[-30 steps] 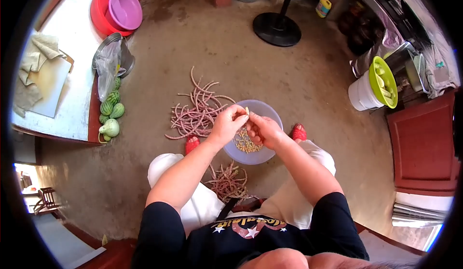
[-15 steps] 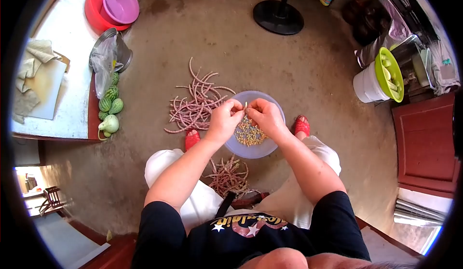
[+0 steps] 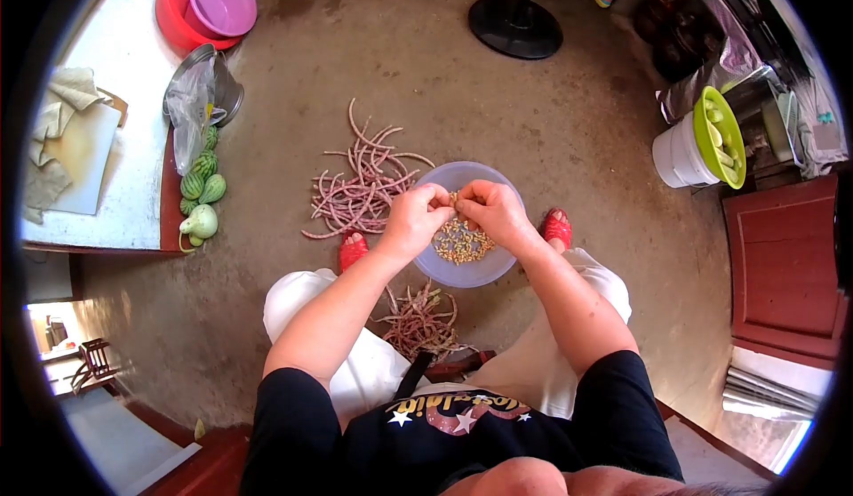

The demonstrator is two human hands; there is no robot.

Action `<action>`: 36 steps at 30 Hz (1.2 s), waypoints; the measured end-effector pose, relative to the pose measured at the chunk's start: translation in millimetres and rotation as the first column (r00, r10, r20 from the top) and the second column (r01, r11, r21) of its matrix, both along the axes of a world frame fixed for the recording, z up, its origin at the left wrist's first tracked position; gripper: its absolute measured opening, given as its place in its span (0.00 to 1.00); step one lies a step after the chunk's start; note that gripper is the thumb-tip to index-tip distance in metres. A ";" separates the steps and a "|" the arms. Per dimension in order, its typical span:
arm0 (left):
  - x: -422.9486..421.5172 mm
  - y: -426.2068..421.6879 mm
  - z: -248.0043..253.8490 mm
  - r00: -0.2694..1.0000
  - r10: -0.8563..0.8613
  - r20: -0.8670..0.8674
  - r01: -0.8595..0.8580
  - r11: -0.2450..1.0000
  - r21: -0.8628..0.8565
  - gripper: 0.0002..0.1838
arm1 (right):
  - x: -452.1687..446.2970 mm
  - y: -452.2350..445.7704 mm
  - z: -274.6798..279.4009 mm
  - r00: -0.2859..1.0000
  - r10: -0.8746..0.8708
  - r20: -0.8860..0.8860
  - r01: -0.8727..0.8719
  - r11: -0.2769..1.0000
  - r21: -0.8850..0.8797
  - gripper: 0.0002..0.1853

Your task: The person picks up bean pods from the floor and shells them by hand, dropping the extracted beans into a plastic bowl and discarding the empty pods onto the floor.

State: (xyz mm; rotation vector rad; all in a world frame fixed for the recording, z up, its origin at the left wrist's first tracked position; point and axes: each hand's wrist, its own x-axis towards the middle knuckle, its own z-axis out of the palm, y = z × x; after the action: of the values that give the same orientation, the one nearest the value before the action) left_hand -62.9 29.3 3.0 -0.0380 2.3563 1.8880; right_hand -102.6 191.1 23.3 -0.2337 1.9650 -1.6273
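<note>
Over a translucent bowl (image 3: 471,274) on the floor, my left hand (image 3: 416,219) and my right hand (image 3: 494,215) nearly meet, fingers pinched together. Between the fingertips is a small piece of bean pod, mostly hidden. Yellowish-brown beans (image 3: 462,243) lie scattered on the bowl's bottom. Long reddish-purple bean pods (image 3: 360,196) are heaped on the floor left of the bowl. A second pile of split, crumpled pods (image 3: 418,323) lies between my legs.
Striped green melons (image 3: 204,165) and a pale gourd (image 3: 201,221) line the left cabinet. Red and purple basins (image 3: 222,1) stand at the upper left. A black round stand base (image 3: 515,27) is ahead. A white bucket (image 3: 682,156) bears a green basin of vegetables at right.
The view has tilted slightly, shifting the bowl and piles upward in the frame. My hands stay together over the bowl, and the pale pod piece between them now shows less.
</note>
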 end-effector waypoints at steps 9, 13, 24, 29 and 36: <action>-1.4 -6.0 16.2 0.951 -0.088 0.298 -0.037 0.919 0.391 0.03 | 6.5 -4.2 0.7 0.998 -0.052 0.024 0.054 0.992 -0.113 0.06; -4.4 -6.2 15.1 0.934 -0.105 0.340 -0.090 0.854 0.512 0.03 | 6.3 -3.9 1.1 0.997 -0.043 0.061 0.052 0.988 -0.146 0.06; -7.6 10.0 -2.9 0.998 -0.017 0.066 -0.001 0.964 0.264 0.07 | 3.8 5.1 -9.6 0.989 -0.102 0.109 0.115 0.986 -0.122 0.05; -6.5 12.7 3.6 0.997 -0.063 -0.036 0.053 0.969 -0.242 0.05 | 13.1 2.9 -13.0 0.938 -0.062 -0.342 0.118 0.982 0.147 0.05; -16.8 6.3 -17.1 0.962 0.103 0.254 -0.195 0.908 0.370 0.02 | 9.7 5.7 -15.7 0.970 -0.236 0.058 0.238 0.971 -0.036 0.04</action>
State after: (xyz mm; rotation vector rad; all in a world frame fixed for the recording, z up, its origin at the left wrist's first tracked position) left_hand -79.7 35.6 -14.1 -0.3888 1.8376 2.2544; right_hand -92.9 196.8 7.6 0.0306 1.9801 -1.8064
